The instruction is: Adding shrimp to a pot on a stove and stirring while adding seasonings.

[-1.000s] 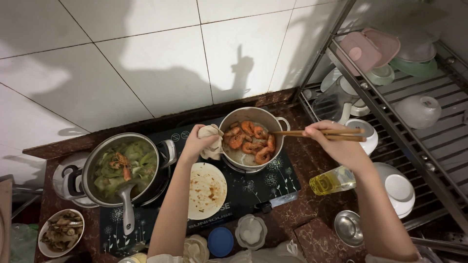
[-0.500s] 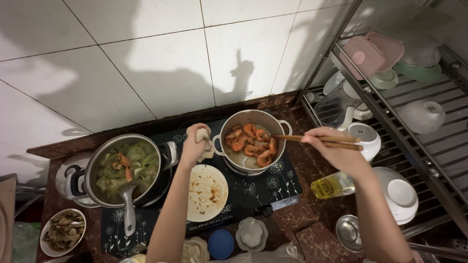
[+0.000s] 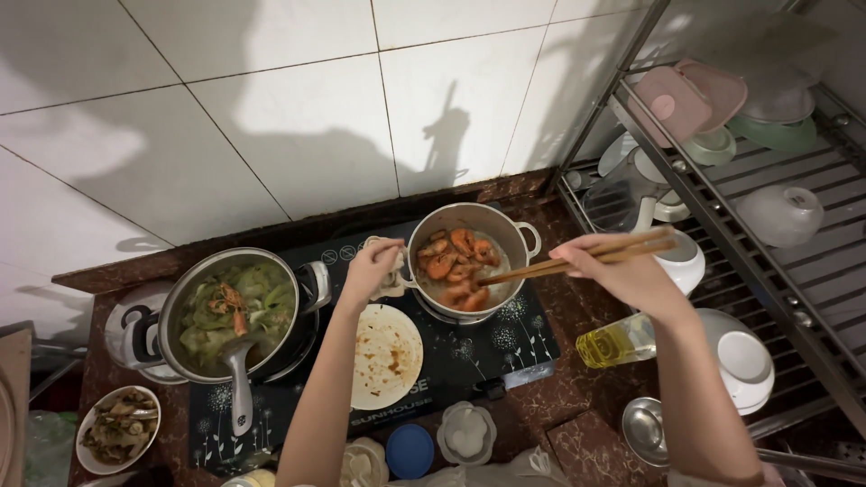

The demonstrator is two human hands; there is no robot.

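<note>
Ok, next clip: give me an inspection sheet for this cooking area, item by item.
Surface: dark stone counter carrying a black cooktop.
Job's things: steel pot of shrimp; wooden chopsticks with tips among the shrimp.
Clutter: pan of greens, used plate, bowl of scraps, oil bottle, small steel bowl.
Hands: left hand grips the pot's side handle through a cloth; right hand holds the chopsticks.
Cables: nothing seen.
Surroundings: white tiled wall; metal dish rack with bowls on the right.
</note>
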